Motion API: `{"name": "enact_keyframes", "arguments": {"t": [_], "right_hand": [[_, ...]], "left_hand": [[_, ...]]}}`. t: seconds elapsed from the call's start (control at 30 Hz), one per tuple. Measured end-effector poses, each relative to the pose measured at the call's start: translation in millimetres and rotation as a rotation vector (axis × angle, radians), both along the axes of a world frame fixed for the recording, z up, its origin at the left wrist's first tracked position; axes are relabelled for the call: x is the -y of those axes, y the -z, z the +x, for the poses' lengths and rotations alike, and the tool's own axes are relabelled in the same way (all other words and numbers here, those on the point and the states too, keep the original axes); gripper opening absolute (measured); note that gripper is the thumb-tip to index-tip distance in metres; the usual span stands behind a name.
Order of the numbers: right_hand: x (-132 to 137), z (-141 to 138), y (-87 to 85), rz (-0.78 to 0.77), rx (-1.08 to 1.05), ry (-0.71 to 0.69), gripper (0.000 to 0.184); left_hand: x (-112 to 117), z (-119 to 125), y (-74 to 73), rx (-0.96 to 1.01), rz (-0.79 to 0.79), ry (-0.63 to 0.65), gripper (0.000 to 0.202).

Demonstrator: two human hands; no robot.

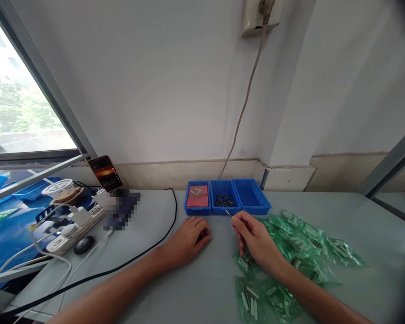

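Observation:
My left hand [189, 238] rests on the grey table [195, 292] with its fingers curled down; whether anything lies under them is hidden. My right hand [254, 238] pinches a thin metal pin [228, 213], its tip pointing at the front edge of the middle blue bin [224, 200], which holds several dark pins. The left blue bin [197, 198] holds a red pad. The right blue bin [251, 195] looks bare. Green plastic bags [300, 247] of small white parts lie under and beside my right wrist.
A black cable [148, 252] curves across the table on the left. A white power strip [76, 225] with chargers, a propped phone [105, 173] and a round black object [83, 244] stand at the left. A cord [246, 99] hangs from a wall socket [259, 15].

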State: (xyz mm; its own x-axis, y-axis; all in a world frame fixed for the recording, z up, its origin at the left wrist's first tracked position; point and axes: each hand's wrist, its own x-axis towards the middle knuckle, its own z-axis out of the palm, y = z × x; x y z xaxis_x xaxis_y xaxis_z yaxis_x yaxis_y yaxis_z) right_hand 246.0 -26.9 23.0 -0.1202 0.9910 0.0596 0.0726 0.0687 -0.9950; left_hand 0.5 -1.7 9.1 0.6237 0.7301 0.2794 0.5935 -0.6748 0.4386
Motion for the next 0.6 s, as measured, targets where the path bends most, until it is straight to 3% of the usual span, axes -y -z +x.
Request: {"name": "enact_keyframes", "arguments": {"t": [0.23, 0.6], "right_hand": [[-9, 1, -0.2, -0.097, -0.134, 0.091, 0.049], [-18, 4, -2.1, -0.1, -0.219, 0.134, 0.042]], "left_hand": [[1, 1, -1.4, 0.017, -0.049, -0.01, 0.009], [2, 2, -1.3, 0.033, -0.078, 0.034, 0.012]]}}
